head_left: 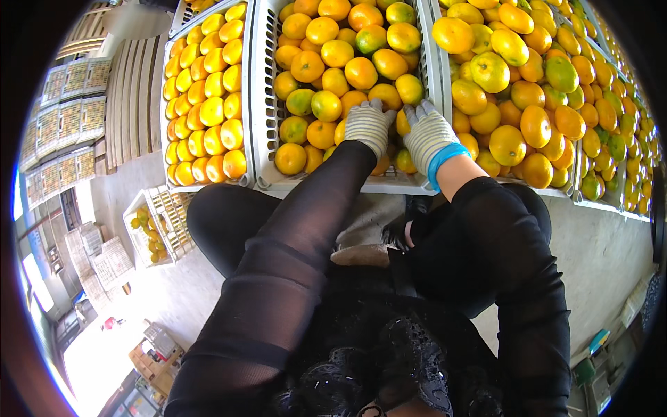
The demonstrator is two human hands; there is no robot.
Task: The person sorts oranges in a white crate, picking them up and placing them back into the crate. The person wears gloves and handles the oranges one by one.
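Note:
In front of me stands a white plastic crate (263, 94) of loose mandarins (336, 53), orange with some green skins. My left hand (369, 126), in a grey-and-cream striped glove, reaches among the fruit near the crate's front, its fingertips at a mandarin (384, 96). Beside it, close to the right wall, is my right hand (429, 130) in a matching glove with a blue band (447, 161) at the wrist. A partly hidden mandarin (402, 123) lies between the hands, against the right fingers. Whether either hand grips a fruit is hidden.
On the left a crate (251, 104) holds mandarins (212, 110) in neat rows. Heaped mandarins (508, 146) fill crates to the right. A crate (180, 219) with some fruit sits on the concrete floor (182, 292). Wooden pallets (133, 96) and stacked full crates (68, 122) stand farther left.

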